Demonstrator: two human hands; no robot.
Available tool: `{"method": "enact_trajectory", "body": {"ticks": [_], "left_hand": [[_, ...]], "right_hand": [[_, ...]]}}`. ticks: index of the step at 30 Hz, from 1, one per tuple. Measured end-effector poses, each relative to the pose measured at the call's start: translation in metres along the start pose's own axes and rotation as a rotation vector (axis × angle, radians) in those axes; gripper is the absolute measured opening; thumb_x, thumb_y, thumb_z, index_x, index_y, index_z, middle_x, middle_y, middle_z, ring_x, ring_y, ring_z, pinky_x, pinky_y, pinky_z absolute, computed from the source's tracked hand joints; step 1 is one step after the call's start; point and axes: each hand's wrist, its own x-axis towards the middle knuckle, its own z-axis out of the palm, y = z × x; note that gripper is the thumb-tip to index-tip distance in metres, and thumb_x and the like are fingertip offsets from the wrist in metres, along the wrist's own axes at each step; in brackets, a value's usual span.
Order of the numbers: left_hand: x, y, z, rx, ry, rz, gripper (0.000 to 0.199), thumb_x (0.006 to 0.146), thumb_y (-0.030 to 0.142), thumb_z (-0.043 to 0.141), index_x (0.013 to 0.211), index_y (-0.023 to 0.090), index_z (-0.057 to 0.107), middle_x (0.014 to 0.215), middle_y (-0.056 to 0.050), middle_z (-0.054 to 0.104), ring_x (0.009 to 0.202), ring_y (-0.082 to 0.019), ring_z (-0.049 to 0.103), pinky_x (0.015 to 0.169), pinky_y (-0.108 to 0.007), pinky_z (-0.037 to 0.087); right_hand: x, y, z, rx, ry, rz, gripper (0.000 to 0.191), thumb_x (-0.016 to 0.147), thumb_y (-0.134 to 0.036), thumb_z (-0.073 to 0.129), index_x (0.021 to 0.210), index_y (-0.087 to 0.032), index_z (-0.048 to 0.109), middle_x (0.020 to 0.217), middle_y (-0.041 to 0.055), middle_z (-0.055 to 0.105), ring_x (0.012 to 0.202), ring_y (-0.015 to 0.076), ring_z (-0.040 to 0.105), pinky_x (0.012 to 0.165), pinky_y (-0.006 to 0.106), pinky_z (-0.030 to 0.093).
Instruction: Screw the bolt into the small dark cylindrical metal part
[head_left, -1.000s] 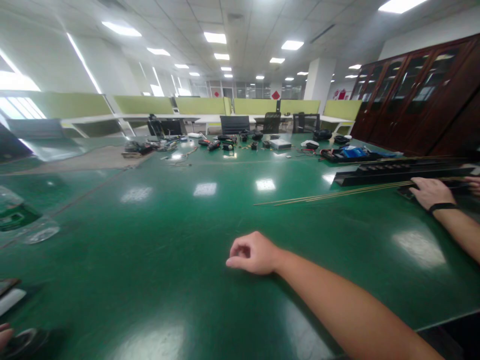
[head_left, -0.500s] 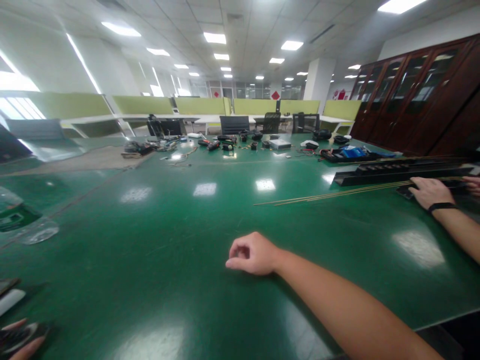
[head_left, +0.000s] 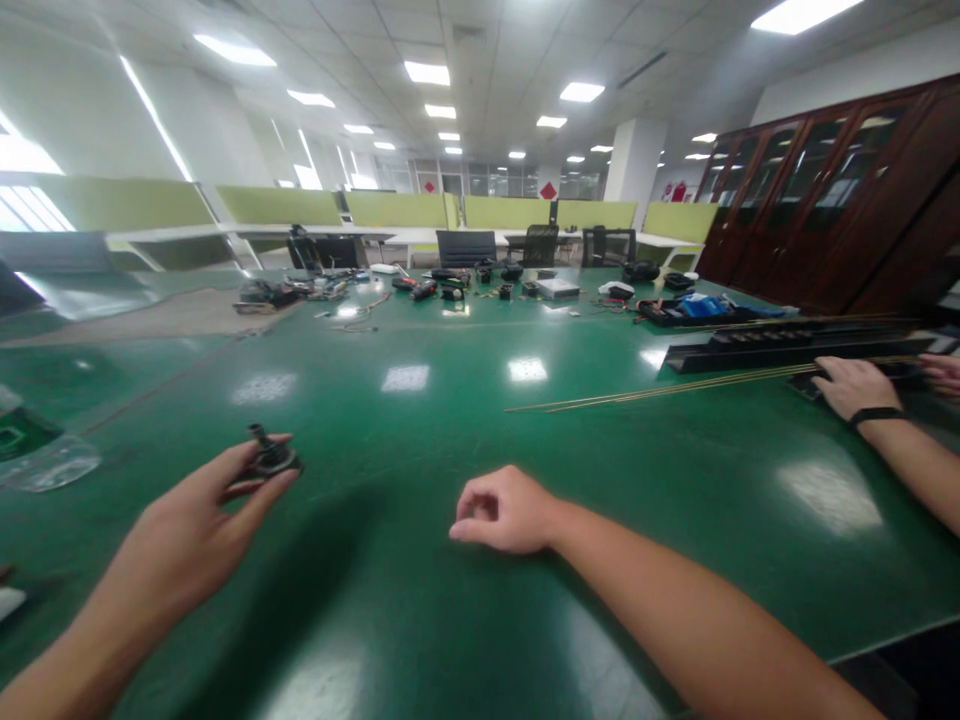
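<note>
My left hand (head_left: pixel 191 520) holds a small dark round part (head_left: pixel 274 460) with a short stem pointing up, pinched between thumb and fingers above the left half of the green table (head_left: pixel 405 450). At the middle of the table my right hand (head_left: pixel 510 510) rests on its side, its fingers curled round with the thumb near their tips. Nothing shows inside that curl, though its inner side is partly hidden. Thin brass-coloured rods (head_left: pixel 637 394) lie beyond my right hand, towards the right.
Another person's hand (head_left: pixel 855 388) with a black wristband touches dark parts at the right, by a long black channel (head_left: pixel 750 350). A clear bottle (head_left: pixel 52 455) lies at the left. Tools and a blue item in a black tray (head_left: pixel 675 316) line the far side.
My left hand has come up from the lower left corner towards the middle with the dark part in it. My right hand has stayed in place.
</note>
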Motion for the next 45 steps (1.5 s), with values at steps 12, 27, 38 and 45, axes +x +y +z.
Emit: {"method": "enact_trajectory", "body": {"ticks": [12, 27, 38, 45], "left_hand": [[0.022, 0.079, 0.107, -0.354, -0.308, 0.358, 0.044, 0.097, 0.049, 0.043, 0.129, 0.022, 0.057, 0.111, -0.007, 0.065, 0.100, -0.022, 0.062, 0.091, -0.035, 0.051], [0.015, 0.068, 0.120, -0.493, -0.436, 0.416, 0.036, 0.098, 0.044, 0.048, 0.126, 0.025, 0.060, 0.113, -0.005, 0.065, 0.103, -0.020, 0.060, 0.094, -0.033, 0.049], [0.014, 0.063, 0.129, -0.496, -0.328, 0.364, 0.044, 0.091, 0.038, 0.061, 0.131, 0.025, 0.053, 0.116, -0.005, 0.064, 0.102, -0.021, 0.062, 0.094, -0.035, 0.051], [0.016, 0.070, 0.122, -0.509, -0.319, 0.496, 0.027, 0.092, 0.034, 0.062, 0.117, 0.024, 0.063, 0.114, -0.005, 0.063, 0.104, -0.019, 0.060, 0.093, -0.032, 0.049]], "right_hand": [[0.018, 0.027, -0.002, 0.066, 0.453, 0.234, 0.025, 0.082, -0.026, 0.065, 0.107, -0.020, 0.063, 0.065, -0.0050, 0.059, 0.058, 0.0111, 0.054, 0.056, 0.022, 0.039], [0.014, 0.024, 0.002, -0.027, 0.323, 0.196, 0.050, 0.082, -0.021, 0.064, 0.130, -0.026, 0.049, 0.073, -0.0055, 0.065, 0.061, 0.0121, 0.059, 0.058, 0.023, 0.040], [0.013, 0.023, 0.002, -0.035, 0.322, 0.182, 0.051, 0.082, -0.022, 0.064, 0.130, -0.027, 0.047, 0.073, -0.0058, 0.063, 0.060, 0.0118, 0.057, 0.058, 0.023, 0.041], [0.012, 0.021, 0.001, -0.080, 0.336, 0.163, 0.046, 0.080, -0.022, 0.064, 0.124, -0.027, 0.051, 0.079, -0.0040, 0.064, 0.064, 0.0126, 0.058, 0.060, 0.023, 0.041]]}}
